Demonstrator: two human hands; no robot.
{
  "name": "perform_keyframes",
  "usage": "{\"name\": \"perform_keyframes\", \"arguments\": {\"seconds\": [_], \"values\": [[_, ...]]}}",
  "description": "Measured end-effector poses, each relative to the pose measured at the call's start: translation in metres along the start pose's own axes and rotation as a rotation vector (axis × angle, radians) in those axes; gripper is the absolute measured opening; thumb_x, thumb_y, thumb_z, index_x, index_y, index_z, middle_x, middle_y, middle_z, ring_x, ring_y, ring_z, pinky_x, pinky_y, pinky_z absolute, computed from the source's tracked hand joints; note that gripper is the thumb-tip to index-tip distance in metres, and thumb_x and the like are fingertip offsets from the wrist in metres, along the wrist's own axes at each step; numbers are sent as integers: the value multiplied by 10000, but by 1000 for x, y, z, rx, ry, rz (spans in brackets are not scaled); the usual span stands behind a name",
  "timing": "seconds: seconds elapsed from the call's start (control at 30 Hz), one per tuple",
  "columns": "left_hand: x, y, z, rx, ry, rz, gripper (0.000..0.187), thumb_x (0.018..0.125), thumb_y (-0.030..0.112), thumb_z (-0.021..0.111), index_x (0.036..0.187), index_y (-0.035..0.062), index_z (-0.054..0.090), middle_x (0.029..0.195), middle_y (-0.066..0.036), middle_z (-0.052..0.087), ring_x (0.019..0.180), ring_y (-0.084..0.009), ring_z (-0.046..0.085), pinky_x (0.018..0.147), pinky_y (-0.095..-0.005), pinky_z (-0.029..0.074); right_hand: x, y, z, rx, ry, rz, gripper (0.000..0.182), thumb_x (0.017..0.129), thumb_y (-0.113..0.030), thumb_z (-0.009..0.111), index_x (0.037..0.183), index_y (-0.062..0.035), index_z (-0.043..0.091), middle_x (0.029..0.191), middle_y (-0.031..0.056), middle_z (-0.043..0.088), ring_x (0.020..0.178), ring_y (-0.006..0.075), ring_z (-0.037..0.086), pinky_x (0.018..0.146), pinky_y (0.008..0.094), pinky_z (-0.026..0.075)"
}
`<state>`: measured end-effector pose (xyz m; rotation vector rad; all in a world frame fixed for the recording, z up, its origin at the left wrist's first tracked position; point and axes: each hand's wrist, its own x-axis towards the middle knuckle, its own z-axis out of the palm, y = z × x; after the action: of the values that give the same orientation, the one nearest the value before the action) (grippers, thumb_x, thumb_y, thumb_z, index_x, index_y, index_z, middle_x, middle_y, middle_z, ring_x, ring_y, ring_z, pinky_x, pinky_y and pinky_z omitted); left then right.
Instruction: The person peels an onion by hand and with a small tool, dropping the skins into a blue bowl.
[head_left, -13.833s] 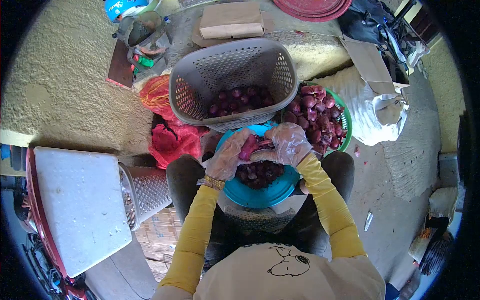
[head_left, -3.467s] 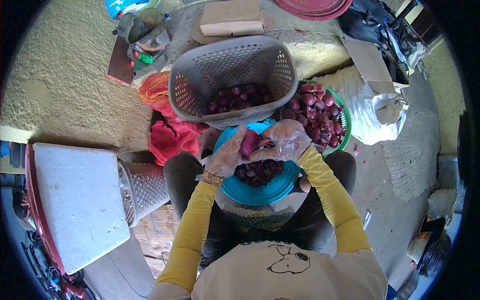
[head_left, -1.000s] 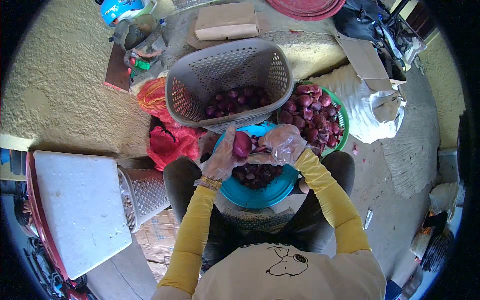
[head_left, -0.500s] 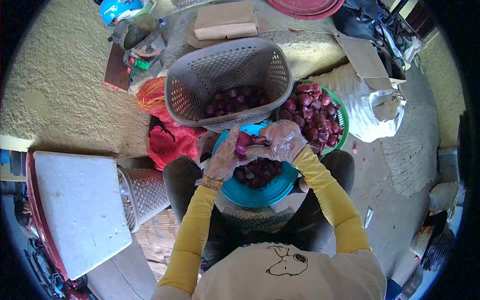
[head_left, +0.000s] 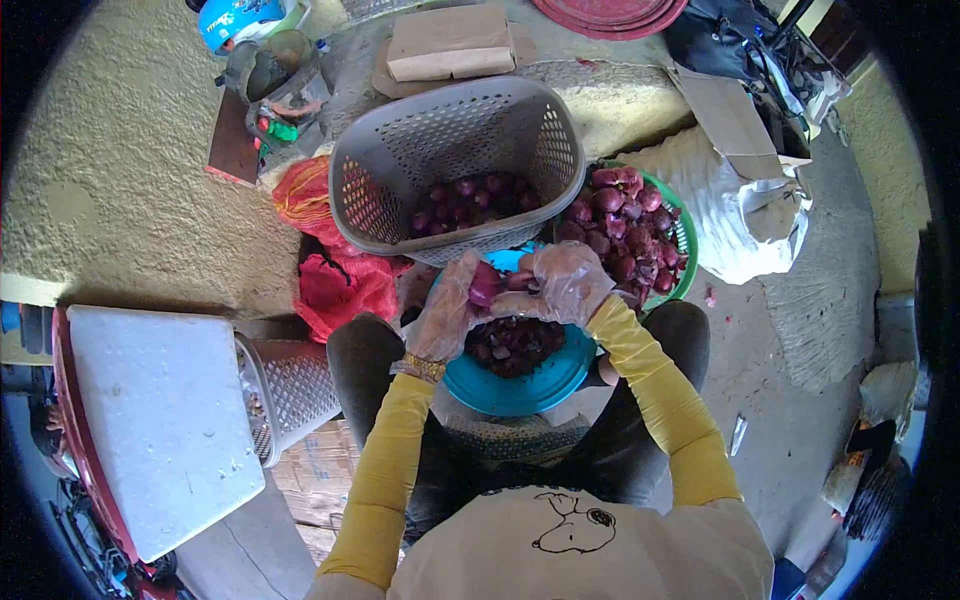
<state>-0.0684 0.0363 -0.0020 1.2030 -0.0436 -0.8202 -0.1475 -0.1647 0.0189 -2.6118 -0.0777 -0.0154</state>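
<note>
Over a blue basin (head_left: 520, 402), my left hand (head_left: 445, 312), in a clear plastic glove, is closed around a red onion (head_left: 486, 286). My right hand (head_left: 573, 284), gloved the same way, is bent in with its fingers pinched at the onion's right side. Whatever lies between those fingers is too small to make out. Dark red onion skins (head_left: 516, 345) lie in the basin below both hands. Just beyond stands a grey perforated basket (head_left: 450, 165) with smooth purple onions (head_left: 470, 205) at its bottom. Rougher red onions (head_left: 625, 235) fill a green basket (head_left: 688, 235) to the right.
Red mesh sacks (head_left: 345, 285) slump left of the grey basket. A white foam lid (head_left: 160, 420) and a white perforated basket (head_left: 295, 385) stand at the left. A white sack (head_left: 745, 215) sits at the right, and a cardboard box (head_left: 450, 42) lies at the back.
Both hands stay over the basin and the onion remains in my left hand. The fingers of my right hand have shifted slightly beside it.
</note>
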Motion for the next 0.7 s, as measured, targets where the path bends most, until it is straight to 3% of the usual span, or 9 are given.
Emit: {"name": "perform_keyframes", "arguments": {"seconds": [0.1,0.43,0.5,0.57,0.6,0.67,0.7], "values": [[1,-3,0,22,-40,-30,436,1040,451,545,1088,25,624,937,-81,676,778,-175,678,662,-341,613,0,4,9,-135,60,24,705,764,-800,639,916,-115,708,782,149,705,781,377,693,711,491,531],[-10,8,14,64,26,-62,425,1033,437,565,1099,21,624,972,-94,674,810,-179,682,640,-361,619,-1,1,4,-93,59,-6,682,770,-794,637,905,-132,729,785,163,704,774,390,689,699,493,534],[-9,7,11,65,24,-84,428,1031,439,567,1111,21,618,982,-98,668,815,-182,679,640,-366,618,-1,-4,-1,-54,29,8,576,746,-685,752,825,-115,735,712,139,664,707,381,668,641,485,524],[-3,0,0,18,-39,-70,438,1026,399,587,1287,49,565,1055,-99,644,900,-202,662,637,-352,613,-2,-5,-4,-65,-5,-15,560,765,-676,742,818,-118,737,697,137,658,695,375,668,635,474,523],[2,-10,-12,16,-38,-70,438,1026,399,587,1287,49,565,1055,-99,644,900,-202,662,637,-352,613,-2,-5,-5,-78,-37,-37,545,784,-666,732,812,-122,738,682,135,652,683,369,667,630,464,522],[14,-33,-42,615,-184,456,566,964,240,698,1458,117,450,1155,-101,609,1030,-225,620,714,-366,620,-1,0,-3,-15,-28,-25,489,825,-616,715,805,-128,738,663,134,642,669,364,665,616,452,516],[14,-36,-47,612,-181,451,566,964,240,698,1458,117,450,1155,-101,609,1030,-225,620,714,-366,620,-2,0,-3,52,-20,-10,439,866,-565,698,798,-134,739,644,132,633,655,358,662,603,440,511]]}}
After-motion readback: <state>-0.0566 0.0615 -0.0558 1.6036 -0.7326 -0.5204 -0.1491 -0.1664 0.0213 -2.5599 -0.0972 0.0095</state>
